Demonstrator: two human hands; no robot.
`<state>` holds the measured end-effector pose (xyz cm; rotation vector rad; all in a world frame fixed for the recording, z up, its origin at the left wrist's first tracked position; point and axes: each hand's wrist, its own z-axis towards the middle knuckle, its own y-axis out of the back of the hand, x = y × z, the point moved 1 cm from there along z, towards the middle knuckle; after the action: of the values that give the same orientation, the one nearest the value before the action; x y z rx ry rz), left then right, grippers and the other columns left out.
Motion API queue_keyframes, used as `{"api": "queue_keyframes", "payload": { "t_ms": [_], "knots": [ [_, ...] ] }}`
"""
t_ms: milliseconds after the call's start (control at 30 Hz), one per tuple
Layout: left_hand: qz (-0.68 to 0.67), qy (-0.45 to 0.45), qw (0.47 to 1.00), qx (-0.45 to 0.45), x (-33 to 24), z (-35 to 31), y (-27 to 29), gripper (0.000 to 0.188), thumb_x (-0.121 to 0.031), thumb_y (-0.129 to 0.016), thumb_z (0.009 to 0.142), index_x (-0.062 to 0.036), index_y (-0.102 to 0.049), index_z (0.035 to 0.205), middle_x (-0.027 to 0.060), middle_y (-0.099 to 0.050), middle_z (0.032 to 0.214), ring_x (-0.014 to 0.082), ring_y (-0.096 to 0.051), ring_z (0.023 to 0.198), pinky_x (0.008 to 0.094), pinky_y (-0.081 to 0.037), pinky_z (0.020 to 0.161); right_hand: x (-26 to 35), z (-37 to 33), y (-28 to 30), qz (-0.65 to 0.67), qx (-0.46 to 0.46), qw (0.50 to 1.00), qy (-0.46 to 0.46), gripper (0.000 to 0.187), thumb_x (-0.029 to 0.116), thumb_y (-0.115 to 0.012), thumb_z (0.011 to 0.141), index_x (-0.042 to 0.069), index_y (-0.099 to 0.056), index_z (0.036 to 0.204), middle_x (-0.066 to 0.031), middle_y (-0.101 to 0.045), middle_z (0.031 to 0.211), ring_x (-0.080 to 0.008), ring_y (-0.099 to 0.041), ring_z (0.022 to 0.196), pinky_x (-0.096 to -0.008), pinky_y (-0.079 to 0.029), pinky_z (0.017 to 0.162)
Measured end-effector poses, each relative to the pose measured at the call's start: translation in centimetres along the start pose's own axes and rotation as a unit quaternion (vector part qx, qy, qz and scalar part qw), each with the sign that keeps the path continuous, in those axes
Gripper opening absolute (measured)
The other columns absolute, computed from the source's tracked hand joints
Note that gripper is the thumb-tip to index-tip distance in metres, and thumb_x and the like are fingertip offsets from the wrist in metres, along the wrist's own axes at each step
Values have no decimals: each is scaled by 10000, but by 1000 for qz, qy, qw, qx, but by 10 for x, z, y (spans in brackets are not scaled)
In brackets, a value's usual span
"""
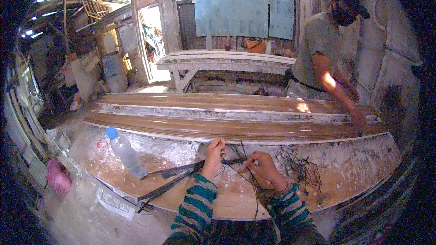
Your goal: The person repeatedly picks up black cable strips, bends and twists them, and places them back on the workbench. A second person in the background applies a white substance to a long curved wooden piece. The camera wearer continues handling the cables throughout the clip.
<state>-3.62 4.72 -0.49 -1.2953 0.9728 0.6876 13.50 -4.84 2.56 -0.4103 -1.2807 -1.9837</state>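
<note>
**The right hand point(265, 170) is pinching thin dark strands point(242, 147) to the right of the bottle point(125, 153)**

The left hand point(214, 156) is curling into a narrow grip, nearer the bottle; whether it is holding a strand, I cannot tell. Flat black strips point(175, 171) are stretching over the desk point(227, 204) from just beside the bottle's base toward both hands. A loose dark tangle point(302, 168) is lying farther right of the bottle, past the right hand. Long brown boards point(204, 124) are running behind the bottle, and a co-worker point(318, 41) is leaning over them, well to its right.
</note>
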Motion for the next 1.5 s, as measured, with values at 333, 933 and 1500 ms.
{"api": "queue_keyframes", "payload": {
  "t_ms": [333,933,1500],
  "knots": [
    [-82,10,996,41,-7,-15,-3,73,-203,-565,825,-136,-539,811,-62,-452,681,51,-445,587,190,-312,453,64,-13,13,-191,45,975,102,186,242,-630,727,78,-557,675,-85,-535,683,-283,-536,658,-395,-395,662],
    [603,-346,702,156,34,-76,-44,253,17,-540,682,-107,-646,876,98,-503,1001,307,-474,940,379,-428,800,-20,-170,121,-177,-171,956,-160,159,232,-650,719,93,-634,794,-92,-611,768,-267,-580,734,-361,-438,646],
    [637,-410,624,193,16,-53,-33,143,-81,-625,646,-133,-668,773,16,-568,953,235,-484,927,358,-405,772,-5,-155,72,-141,-155,978,-18,204,235,-621,743,70,-632,862,-122,-609,813,-289,-568,767,-385,-423,702]
  ]
}}
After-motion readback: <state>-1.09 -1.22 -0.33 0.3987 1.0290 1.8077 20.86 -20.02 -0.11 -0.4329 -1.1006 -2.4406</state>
